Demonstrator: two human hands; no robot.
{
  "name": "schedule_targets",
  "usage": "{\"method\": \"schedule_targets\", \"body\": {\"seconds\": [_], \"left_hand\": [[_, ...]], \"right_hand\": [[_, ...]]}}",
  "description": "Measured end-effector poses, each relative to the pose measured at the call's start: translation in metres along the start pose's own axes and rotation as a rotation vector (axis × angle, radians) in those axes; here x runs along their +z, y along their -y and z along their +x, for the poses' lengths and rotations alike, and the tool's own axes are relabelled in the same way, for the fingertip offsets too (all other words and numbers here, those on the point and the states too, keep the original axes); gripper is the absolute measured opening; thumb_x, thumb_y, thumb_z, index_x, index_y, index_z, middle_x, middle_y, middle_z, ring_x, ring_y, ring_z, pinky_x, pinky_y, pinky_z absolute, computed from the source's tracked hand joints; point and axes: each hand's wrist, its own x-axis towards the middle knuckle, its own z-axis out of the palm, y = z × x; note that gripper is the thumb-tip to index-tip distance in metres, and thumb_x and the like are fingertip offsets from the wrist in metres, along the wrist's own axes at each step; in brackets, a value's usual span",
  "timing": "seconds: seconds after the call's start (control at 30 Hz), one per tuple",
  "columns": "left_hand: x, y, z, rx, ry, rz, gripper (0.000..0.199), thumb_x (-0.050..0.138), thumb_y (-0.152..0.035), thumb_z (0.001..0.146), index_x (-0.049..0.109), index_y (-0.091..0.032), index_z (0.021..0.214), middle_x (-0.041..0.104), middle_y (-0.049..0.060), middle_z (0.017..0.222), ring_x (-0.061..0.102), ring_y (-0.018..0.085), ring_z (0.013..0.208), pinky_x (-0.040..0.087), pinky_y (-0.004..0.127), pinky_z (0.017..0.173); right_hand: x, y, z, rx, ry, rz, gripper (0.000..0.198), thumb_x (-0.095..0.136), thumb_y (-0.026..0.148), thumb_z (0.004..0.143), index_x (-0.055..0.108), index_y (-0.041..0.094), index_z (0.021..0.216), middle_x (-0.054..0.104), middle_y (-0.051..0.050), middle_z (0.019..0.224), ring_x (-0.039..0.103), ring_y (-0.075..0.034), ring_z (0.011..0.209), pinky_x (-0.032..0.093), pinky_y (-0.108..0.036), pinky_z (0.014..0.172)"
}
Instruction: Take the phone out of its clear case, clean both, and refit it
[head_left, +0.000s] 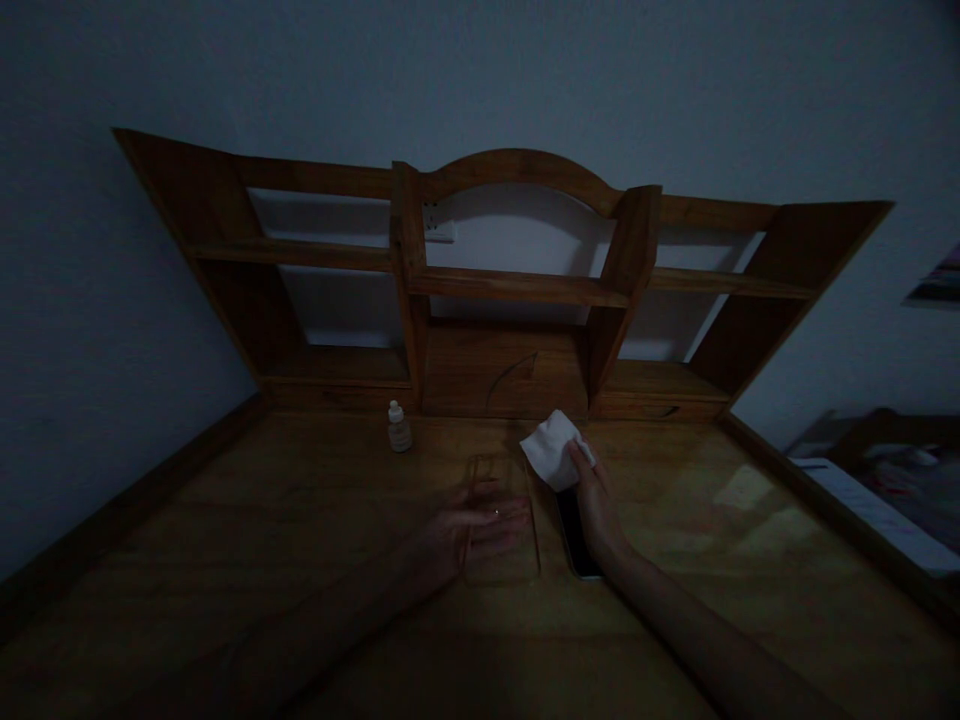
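Observation:
My right hand (591, 490) pinches a white tissue (553, 450) between thumb and fingers. Below it a dark-screened phone (573, 540) lies on the desk, partly covered by the tissue and hand. To the left of the phone is a see-through phone case (535, 550), showing mostly as a faint outline. My left hand (484, 525) is at the case, its fingers stretched out and slightly apart, palm sideways. Dim light hides whether the fingers touch the case. A small glint shows by the fingertips.
A small white-capped dropper bottle (400, 430) stands upright towards the back of the wooden desk (315, 560). Behind it rises a wooden shelf unit (517, 290) with a drawer at each side. A power strip (440, 230) shows through the middle opening. Papers (877, 510) lie beyond the right edge.

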Motion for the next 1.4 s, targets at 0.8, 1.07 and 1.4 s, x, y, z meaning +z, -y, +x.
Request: {"method": "schedule_targets", "body": {"seconds": [0.8, 1.07, 1.4], "left_hand": [[-0.012, 0.008, 0.01, 0.011, 0.046, -0.085, 0.057, 0.044, -0.026, 0.099, 0.016, -0.019, 0.148, 0.054, 0.022, 0.122, 0.055, 0.034, 0.114, 0.037, 0.056, 0.102], [-0.011, 0.009, 0.011, 0.026, 0.036, -0.142, 0.051, 0.048, -0.026, 0.098, 0.029, -0.014, 0.143, 0.053, 0.021, 0.125, 0.056, 0.03, 0.113, 0.04, 0.049, 0.102], [-0.011, 0.009, 0.01, 0.009, -0.024, -0.061, 0.032, 0.045, -0.025, 0.097, 0.048, -0.013, 0.127, 0.061, 0.012, 0.1, 0.061, 0.023, 0.088, 0.047, 0.043, 0.088]], "right_hand": [[0.008, 0.022, -0.024, -0.593, 0.696, -0.751, 0.042, 0.034, 0.023, 0.099, 0.046, 0.025, 0.14, 0.051, -0.004, 0.143, 0.044, -0.019, 0.134, 0.036, -0.037, 0.112], [0.005, 0.038, -0.039, -0.673, 0.723, -1.016, 0.037, 0.041, 0.02, 0.093, 0.057, 0.016, 0.126, 0.071, -0.01, 0.113, 0.071, -0.022, 0.086, 0.053, -0.032, 0.078], [0.009, 0.036, -0.047, -0.833, 0.866, -0.779, 0.047, 0.045, 0.018, 0.092, 0.049, 0.019, 0.139, 0.052, -0.01, 0.141, 0.049, -0.022, 0.13, 0.04, -0.041, 0.109]]}}
